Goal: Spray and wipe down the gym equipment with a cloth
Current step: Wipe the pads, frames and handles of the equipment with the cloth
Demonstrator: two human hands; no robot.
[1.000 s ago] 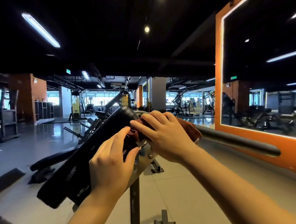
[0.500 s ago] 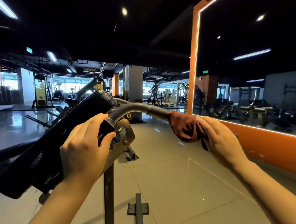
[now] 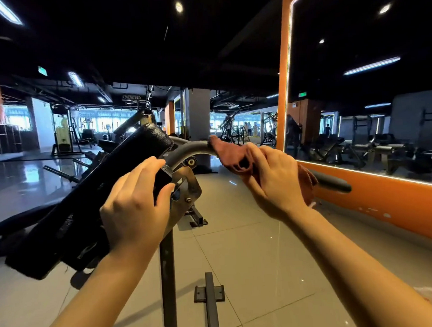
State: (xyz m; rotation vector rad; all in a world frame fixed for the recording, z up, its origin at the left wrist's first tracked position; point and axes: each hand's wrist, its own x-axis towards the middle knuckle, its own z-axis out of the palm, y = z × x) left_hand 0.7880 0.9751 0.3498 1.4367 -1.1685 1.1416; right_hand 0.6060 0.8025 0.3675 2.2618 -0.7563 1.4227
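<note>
mid-frame, the right hand (image 3: 273, 177) grips a cloth (image 3: 230, 153) wrapped around the bar (image 3: 191, 149); left of it, the left hand (image 3: 134, 207) clasps the pad (image 3: 91, 195).

Rust-brown cloth (image 3: 230, 154), grey bar (image 3: 191, 149), black pad (image 3: 106, 189), orange mirror frame (image 3: 282, 85).

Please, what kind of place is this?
Most likely a commercial gym. A padded black bench with a curved metal handle bar stands in front, many exercise machines fill the hall behind, and a large orange-framed mirror covers the wall.
</note>
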